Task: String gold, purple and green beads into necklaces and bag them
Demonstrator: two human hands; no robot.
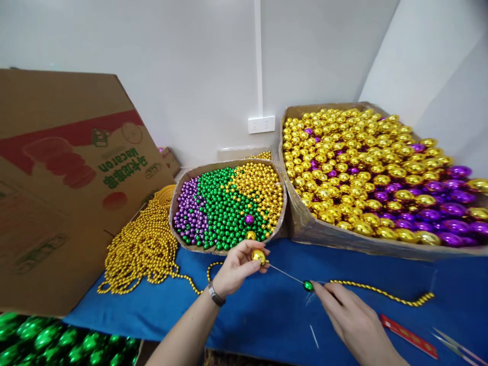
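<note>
My left hand (235,268), with a dark watch or band on its wrist, pinches a shiny gold ball bead (258,256) between thumb and fingers. From that bead a thin pale string (285,273) runs down to the right to a small green bead (308,286). My right hand (348,317) has its thumb and forefinger closed at this green bead. Just behind my left hand is a shallow cardboard box (172,223) of small purple, green and gold beads. A gold bead strand (385,291) lies beyond my right hand; whether it joins the string is hidden.
A large box (301,218) of gold and purple oval beads stands at right. Gold bead strands (143,249) are heaped at left beside a big carton (57,203). A red strip (409,336) and scissors-like tool (453,343) lie on the blue cloth (267,320). Green beads (64,340) fill the lower left.
</note>
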